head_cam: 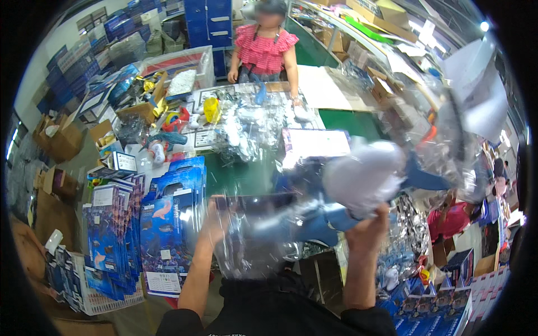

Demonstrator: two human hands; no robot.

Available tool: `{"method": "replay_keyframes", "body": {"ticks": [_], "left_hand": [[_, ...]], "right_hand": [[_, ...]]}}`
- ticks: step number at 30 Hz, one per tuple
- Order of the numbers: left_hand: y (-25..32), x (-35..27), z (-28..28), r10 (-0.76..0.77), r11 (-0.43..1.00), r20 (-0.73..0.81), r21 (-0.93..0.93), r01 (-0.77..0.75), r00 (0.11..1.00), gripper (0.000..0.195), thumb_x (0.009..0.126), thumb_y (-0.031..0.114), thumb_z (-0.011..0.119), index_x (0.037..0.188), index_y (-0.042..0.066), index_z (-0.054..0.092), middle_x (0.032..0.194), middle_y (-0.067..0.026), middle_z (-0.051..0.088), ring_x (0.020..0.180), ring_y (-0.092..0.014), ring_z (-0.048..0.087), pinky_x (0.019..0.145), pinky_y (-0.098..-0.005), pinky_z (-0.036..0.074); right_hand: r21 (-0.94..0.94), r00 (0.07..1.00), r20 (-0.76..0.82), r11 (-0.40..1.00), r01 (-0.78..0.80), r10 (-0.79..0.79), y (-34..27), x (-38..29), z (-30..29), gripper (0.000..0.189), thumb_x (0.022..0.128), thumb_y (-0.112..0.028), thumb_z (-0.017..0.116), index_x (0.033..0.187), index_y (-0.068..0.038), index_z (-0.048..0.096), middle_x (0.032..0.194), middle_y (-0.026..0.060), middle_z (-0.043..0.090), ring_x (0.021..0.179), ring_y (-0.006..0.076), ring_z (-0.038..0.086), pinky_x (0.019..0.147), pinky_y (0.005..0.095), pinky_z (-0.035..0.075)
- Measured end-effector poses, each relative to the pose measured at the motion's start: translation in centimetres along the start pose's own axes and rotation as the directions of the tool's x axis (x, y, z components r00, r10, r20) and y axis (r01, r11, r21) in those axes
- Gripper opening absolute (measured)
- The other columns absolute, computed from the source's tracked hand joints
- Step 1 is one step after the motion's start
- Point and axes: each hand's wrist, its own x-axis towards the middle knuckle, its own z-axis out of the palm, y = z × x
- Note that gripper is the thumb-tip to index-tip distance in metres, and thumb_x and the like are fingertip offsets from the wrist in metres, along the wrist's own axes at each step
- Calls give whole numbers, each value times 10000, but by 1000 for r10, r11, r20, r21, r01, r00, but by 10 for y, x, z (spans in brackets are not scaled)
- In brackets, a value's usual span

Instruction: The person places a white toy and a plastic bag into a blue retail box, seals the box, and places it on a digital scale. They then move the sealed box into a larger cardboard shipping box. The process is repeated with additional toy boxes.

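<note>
My left hand grips the left edge of a clear plastic package, blurred by motion. My right hand is closed around the lower side of a white rounded object that looks wrapped in clear film. A blue toy part shows between my hands; whether it lies inside the package or behind it, I cannot tell. Another blue piece, shaped like a tail fin, sticks out to the right of the white object. Beyond my hands, the green table carries many clear-wrapped toy pieces.
Blue printed cartons lie stacked flat at my left, beside more in a white plastic basket. A person stands across the table, one hand on a wrapped piece. Upright blue boxes fill the lower right. A bright rectangular panel lies ahead.
</note>
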Motion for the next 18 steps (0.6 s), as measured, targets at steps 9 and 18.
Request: {"method": "replay_keyframes", "body": {"ticks": [9,18], "left_hand": [[-21,5,8,92,815,84,-579,-27,992,383,1153,249,473,1445,1,496,1339,-85,611,1217,-142,548,1068,-316,425],[-33,7,14,-41,846,-46,-534,10,998,430,1165,300,445,1457,-7,519,1307,-64,634,1213,-149,557,1086,-315,429]], "right_hand": [[-222,995,-86,975,31,-51,84,8,-5,661,838,-49,753,1428,-38,456,1259,77,579,1164,187,591,996,341,497],[-492,902,261,757,431,-344,88,12,6,672,815,-244,914,1323,-27,531,1172,53,551,1043,163,609,881,307,534]]}}
